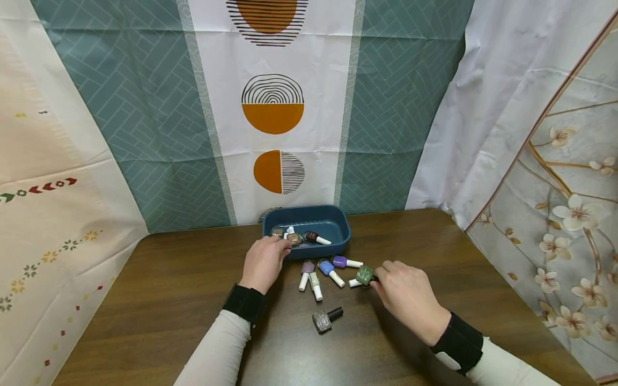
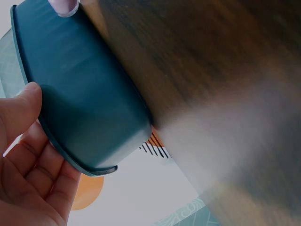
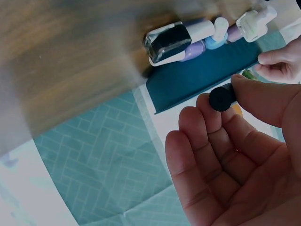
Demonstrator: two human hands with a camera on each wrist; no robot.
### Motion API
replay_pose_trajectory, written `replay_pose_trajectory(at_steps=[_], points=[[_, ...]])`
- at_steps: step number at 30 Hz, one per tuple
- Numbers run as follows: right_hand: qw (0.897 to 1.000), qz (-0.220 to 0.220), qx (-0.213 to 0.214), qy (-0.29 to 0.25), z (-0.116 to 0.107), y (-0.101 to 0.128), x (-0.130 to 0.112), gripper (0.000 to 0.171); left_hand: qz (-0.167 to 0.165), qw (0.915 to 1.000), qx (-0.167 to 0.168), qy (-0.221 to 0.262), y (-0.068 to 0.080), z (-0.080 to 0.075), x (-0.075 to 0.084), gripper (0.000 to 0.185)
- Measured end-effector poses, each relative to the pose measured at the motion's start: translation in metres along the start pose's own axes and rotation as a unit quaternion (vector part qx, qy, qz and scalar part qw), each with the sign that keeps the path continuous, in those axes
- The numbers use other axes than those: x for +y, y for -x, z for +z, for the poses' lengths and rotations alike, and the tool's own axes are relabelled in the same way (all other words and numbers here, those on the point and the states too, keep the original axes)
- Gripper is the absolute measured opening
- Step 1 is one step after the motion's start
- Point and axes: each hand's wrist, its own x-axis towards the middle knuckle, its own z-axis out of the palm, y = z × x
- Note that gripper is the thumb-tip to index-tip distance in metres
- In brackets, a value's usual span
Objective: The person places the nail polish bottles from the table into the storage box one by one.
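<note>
My right hand pinches the black cap of a green glitter nail polish bottle between thumb and fingers. Just under it lies a dark nail polish bottle with a white cap. At the front left of a blue bin, my left hand holds the rim, thumb outside and fingers over the edge. Inside the bin are several nail polish bottles, including a dark red one and a gold glitter one.
Before the bin lie purple, blue, mauve and pale green nail polish bottles with white caps. Nearer is a silver glitter bottle with a black cap. A patterned curtain hangs behind the wooden table.
</note>
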Motion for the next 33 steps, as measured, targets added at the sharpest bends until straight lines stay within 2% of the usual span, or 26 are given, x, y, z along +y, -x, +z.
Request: replay_pose_trajectory(at_steps=[13, 33], points=[[1.000, -0.010, 0.002, 0.004, -0.001, -0.018, 0.002, 0.026, 0.001, 1.0000, 0.005, 0.002, 0.001, -0.001, 0.001, 0.011], [0.999, -0.015, 0.035, 0.007, 0.003, -0.043, 0.005, 0.021, -0.010, 0.9999, -0.011, -0.001, 0.000, -0.002, 0.002, 0.010]])
